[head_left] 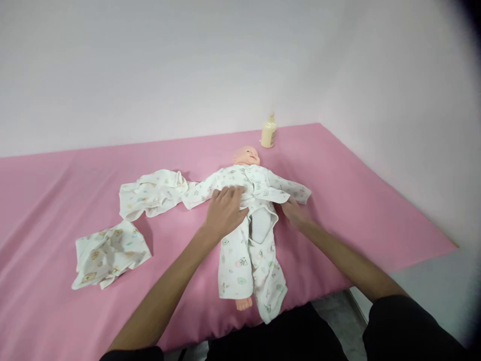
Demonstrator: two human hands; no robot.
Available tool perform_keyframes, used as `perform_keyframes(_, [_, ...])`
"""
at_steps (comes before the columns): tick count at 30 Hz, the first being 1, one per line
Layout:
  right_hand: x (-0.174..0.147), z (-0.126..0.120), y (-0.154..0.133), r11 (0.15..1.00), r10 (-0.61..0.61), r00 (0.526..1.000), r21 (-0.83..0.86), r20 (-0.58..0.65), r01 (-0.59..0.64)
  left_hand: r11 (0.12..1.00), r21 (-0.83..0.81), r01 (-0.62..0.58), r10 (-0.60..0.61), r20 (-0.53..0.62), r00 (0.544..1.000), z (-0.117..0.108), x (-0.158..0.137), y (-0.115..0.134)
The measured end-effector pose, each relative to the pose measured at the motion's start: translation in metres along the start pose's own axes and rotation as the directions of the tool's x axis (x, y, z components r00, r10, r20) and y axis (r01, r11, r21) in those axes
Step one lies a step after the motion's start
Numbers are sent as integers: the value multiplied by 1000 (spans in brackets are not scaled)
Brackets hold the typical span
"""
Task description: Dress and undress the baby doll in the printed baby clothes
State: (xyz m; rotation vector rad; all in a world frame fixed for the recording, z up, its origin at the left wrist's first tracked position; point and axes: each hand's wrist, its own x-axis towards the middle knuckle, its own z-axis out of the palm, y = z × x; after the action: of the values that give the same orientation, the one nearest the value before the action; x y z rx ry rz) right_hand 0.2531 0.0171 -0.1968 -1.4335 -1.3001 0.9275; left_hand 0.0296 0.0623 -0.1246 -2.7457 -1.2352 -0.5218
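A baby doll lies on its back, head toward the wall, in a white printed shirt and matching trousers. The shirt's front is partly apart, and a white patch shows at the trousers' open front. Across the doll's belly lies my left hand, palm down on the shirt, fingers extended. My right hand is at the doll's side, its fingertips closed at the edge of the loose shirt flap and partly hidden by it. One bare foot sticks out of a trouser leg; the other leg's end covers its foot.
A crumpled printed garment lies beside the doll's sleeve, at the left. Nearer me is a folded printed cloth. A pale yellow pump bottle stands near the wall. All rest on a pink-covered table against white walls.
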Motion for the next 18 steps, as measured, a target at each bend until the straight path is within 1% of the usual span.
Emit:
perform_keyframes(2, [3, -4, -3, 995, -35, 998, 100, 45, 31, 993, 47, -111, 112, -32, 993, 0, 17, 17])
perform_keyframes(4, [6, -9, -6, 986, -88, 990, 153, 110, 71, 971, 107, -214, 217, -12, 976, 3, 37, 35])
perform_keyframes(6, [8, -15, -7, 992, -84, 985, 110, 150, 67, 941, 152, -303, 300, 41, 953, 9, 56, 51])
perform_keyframes(9, [11, -21, -2, 998, -5, 987, -57, 163, 14, 899, 157, -410, 381, 182, 906, 21, 73, 65])
perform_keyframes(11, [13, -23, 2, 991, 2, 981, -134, 192, 24, 888, 154, -434, 391, 243, 888, 27, 77, 68])
perform_keyframes(14, [14, -21, 8, 985, -42, 975, -153, 217, 76, 898, 149, -414, 374, 236, 897, 29, 77, 63])
perform_keyframes(16, [15, -17, 10, 975, -109, 977, -170, 185, 141, 913, 120, -390, 360, 214, 908, 25, 75, 59])
perform_keyframes(18, [17, -11, 11, 955, -189, 976, -211, 111, 209, 924, 79, -375, 354, 201, 913, 20, 73, 56])
